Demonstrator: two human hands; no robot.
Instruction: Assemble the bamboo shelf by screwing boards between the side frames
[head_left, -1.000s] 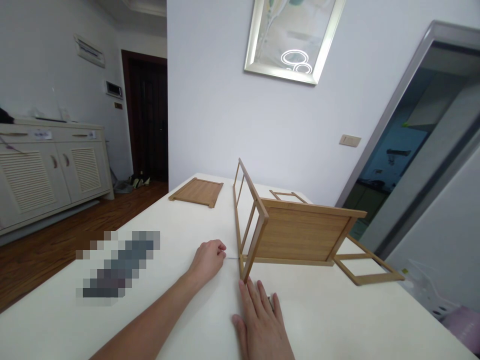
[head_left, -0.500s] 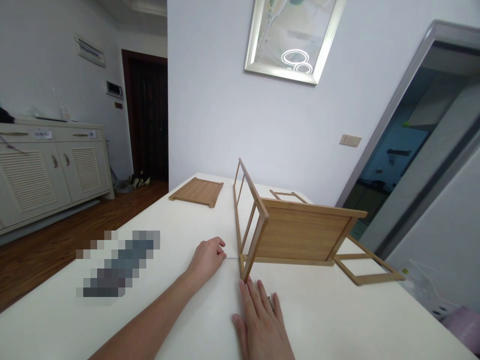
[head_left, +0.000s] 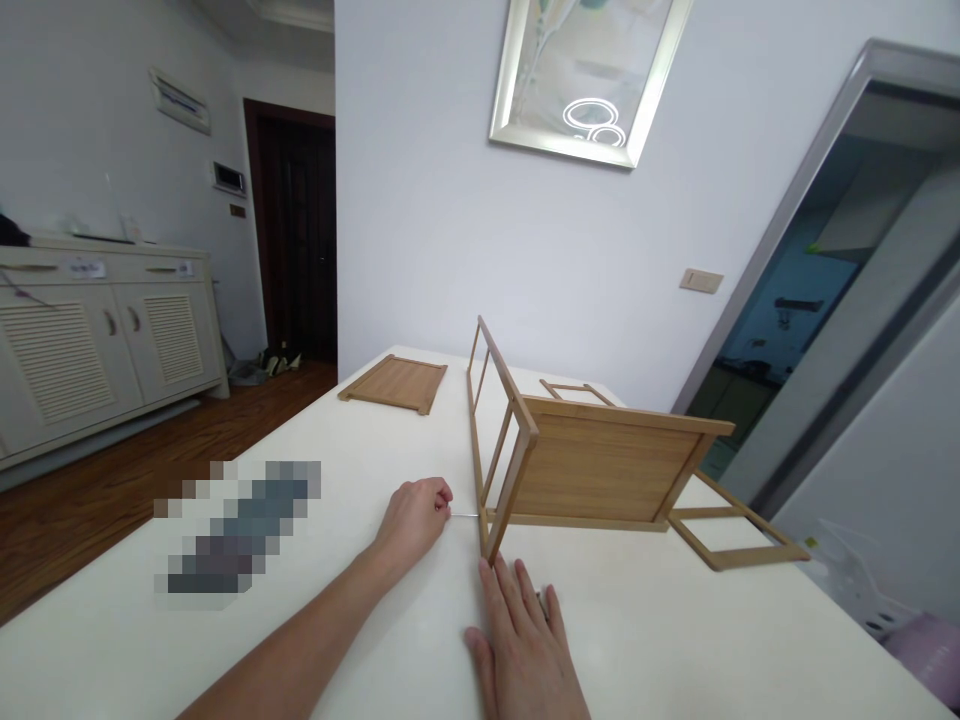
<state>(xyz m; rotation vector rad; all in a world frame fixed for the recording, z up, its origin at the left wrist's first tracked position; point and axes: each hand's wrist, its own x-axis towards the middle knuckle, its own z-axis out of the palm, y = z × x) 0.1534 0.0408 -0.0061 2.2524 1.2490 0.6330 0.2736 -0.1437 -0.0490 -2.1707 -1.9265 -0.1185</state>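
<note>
A wooden side frame (head_left: pixel 516 400) with open slats stands upright on the white table, joined to a solid wooden panel (head_left: pixel 600 462) on its right. My left hand (head_left: pixel 416 515) is closed around a thin silver rod (head_left: pixel 465 515) that looks like the shaft of an Allen key. The rod's far end meets the frame's outer face near the bottom corner; its held end is hidden in my fingers. My right hand (head_left: pixel 525 635) lies flat with fingers stretched out, fingertips touching the frame's near lower corner.
Another wooden panel (head_left: pixel 397 384) lies at the table's far left. Wooden frames lie at the right (head_left: pixel 739 530) and behind the upright panel (head_left: pixel 577 390). A blurred dark patch (head_left: pixel 247 530) covers something at the left. The wall (head_left: pixel 420 250) rises behind the table.
My left hand has turned slightly, its fingers curling further around the rod, and more of the shaft shows. The right hand and the wooden frame have not moved.
</note>
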